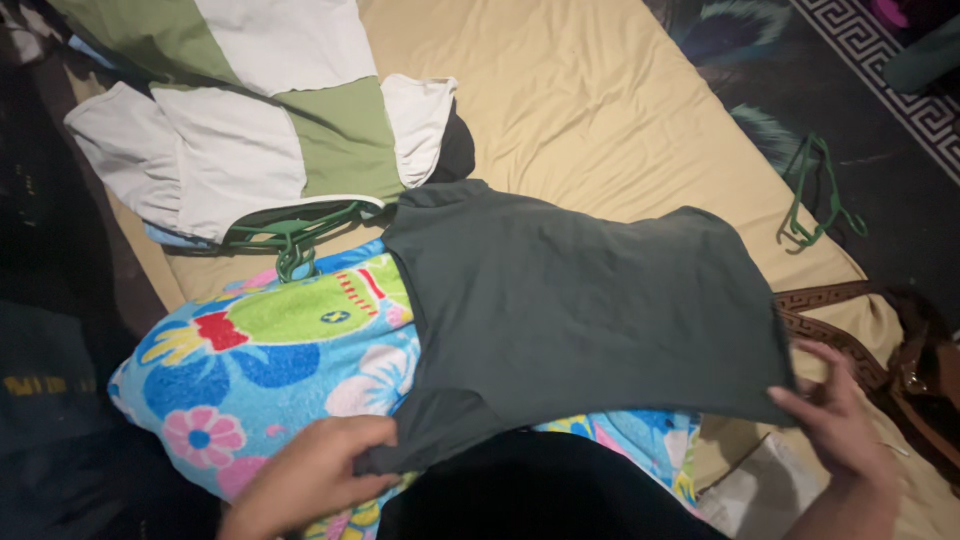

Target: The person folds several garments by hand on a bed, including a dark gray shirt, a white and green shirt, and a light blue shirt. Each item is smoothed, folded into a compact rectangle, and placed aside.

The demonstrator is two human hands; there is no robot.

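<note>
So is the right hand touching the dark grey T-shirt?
Touching. The head view shows the right hand pinching the hem of the dark grey T-shirt between its fingers.

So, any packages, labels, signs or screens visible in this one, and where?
None that I can make out: only cloth, namely the dark grey shirt held by both hands, and the flowered towel under it.

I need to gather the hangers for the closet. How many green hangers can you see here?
2. One green hanger sits in the neck of the green-and-white shirt on the bed; another hanger lies on the dark floor right of the mattress. More may hide under the clothes.
</note>
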